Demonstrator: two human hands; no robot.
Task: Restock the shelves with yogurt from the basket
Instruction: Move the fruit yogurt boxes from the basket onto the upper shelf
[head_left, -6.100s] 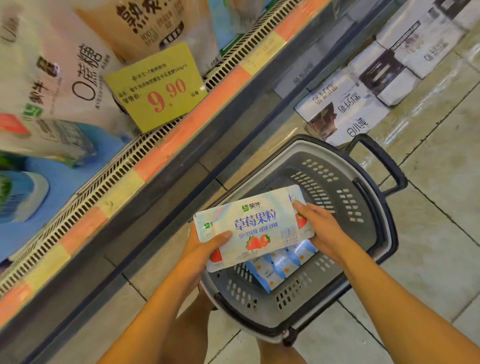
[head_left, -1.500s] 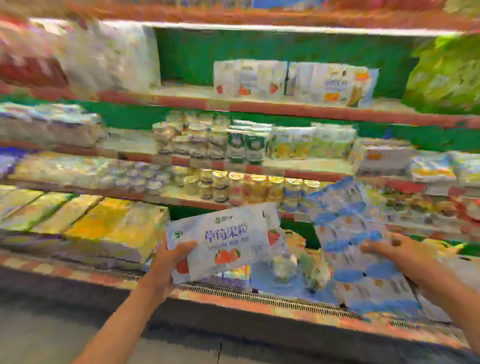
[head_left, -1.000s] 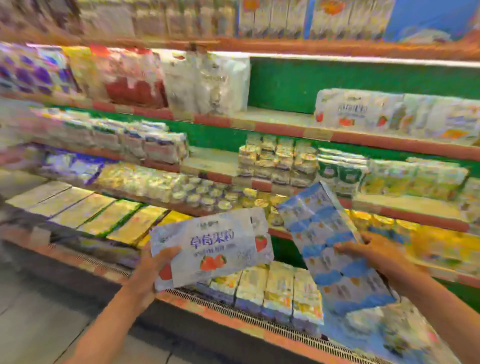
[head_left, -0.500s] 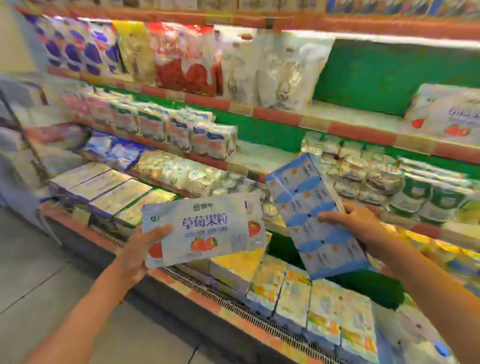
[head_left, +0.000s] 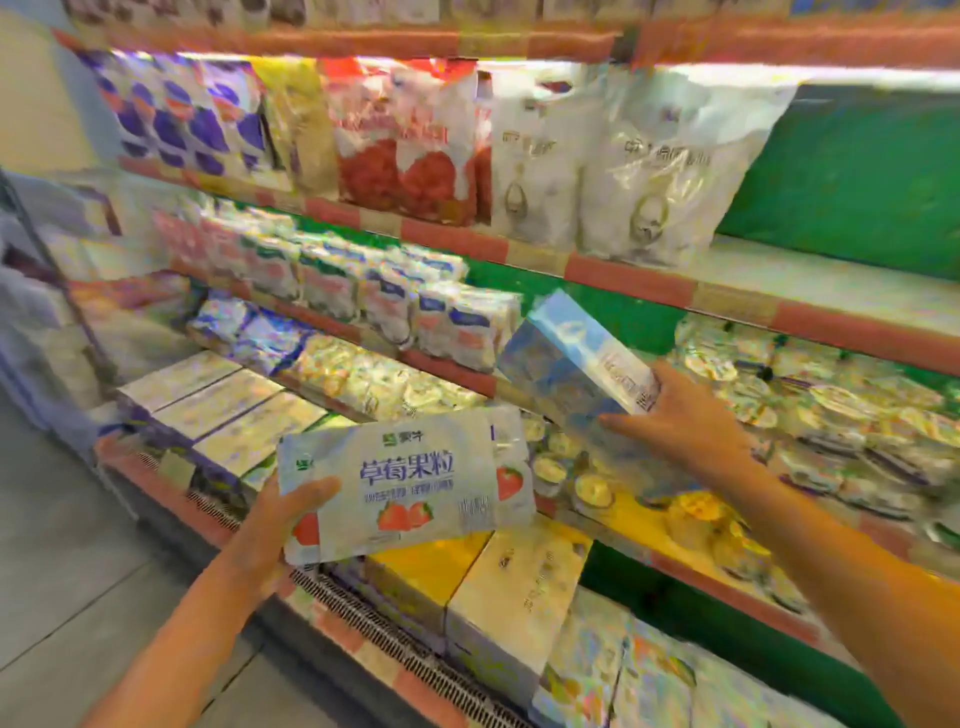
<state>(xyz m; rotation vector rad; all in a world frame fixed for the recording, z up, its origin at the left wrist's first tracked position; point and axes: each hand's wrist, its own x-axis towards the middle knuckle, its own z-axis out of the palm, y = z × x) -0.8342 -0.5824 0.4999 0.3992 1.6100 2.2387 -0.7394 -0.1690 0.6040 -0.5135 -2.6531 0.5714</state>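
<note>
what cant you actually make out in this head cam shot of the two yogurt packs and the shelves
- Head view: the pale blue yogurt multipack in the right hand is motion-blurred, so its print is unreadable.
- The white strawberry yogurt multipack: its lower left corner is covered by the left hand.
- The small round cups on the middle shelf: blurred, labels unreadable.
- The basket: out of frame.
- The top shelf's goods: cut off by the upper edge.

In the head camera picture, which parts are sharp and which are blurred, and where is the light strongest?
Head view: the strawberry yogurt pack in the left hand reads sharply; the blue pack in the right hand and the shelves are smeared; the light strip overexposes the white bags.
</note>
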